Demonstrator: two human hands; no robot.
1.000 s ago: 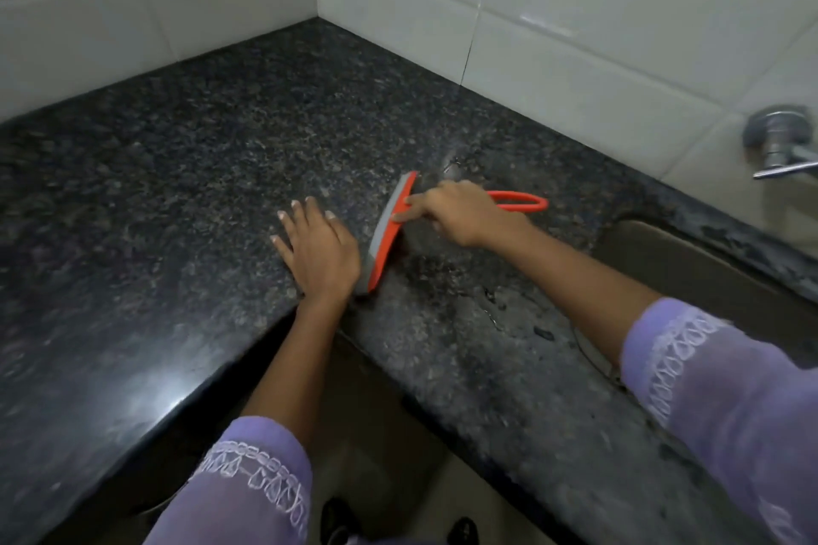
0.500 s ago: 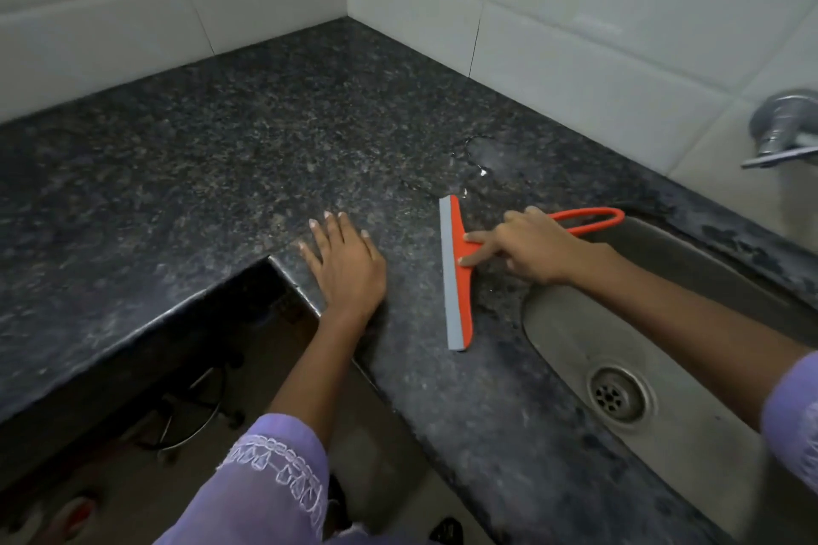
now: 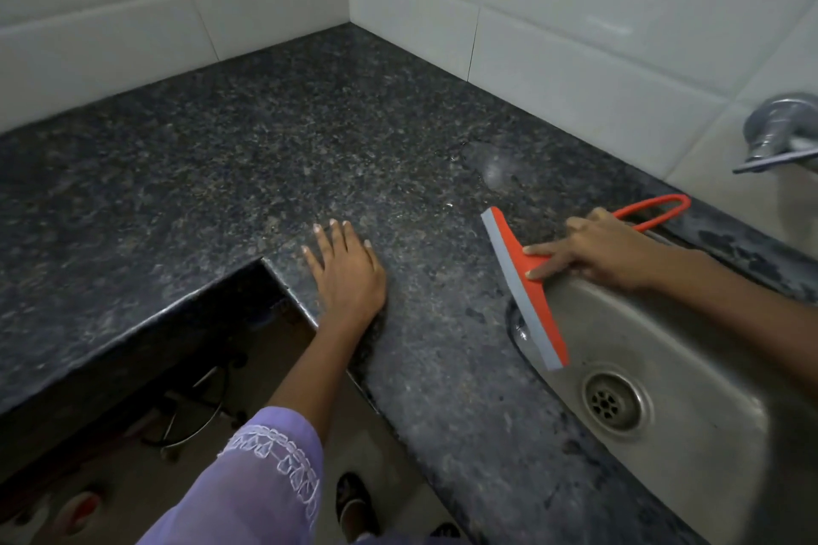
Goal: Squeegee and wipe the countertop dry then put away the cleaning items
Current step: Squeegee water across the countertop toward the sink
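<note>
Orange plastic squeegee [image 3: 526,279] with grey blade lies lengthwise along the steel sink's [image 3: 690,372] rim, gripped by the right hand [image 3: 593,250]; left hand [image 3: 347,274] flat, empty.

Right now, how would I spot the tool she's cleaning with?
Find the steel sink at the right of the dark granite countertop. Over its near-left rim lies the squeegee, pressed by the right hand. It is the only bright orange thing there, grey-edged with a loop handle.

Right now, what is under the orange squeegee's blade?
The orange squeegee with grey rubber blade, held by the right hand, spans the dark speckled granite countertop and the steel sink rim. Any water beneath the blade is covered.
</note>
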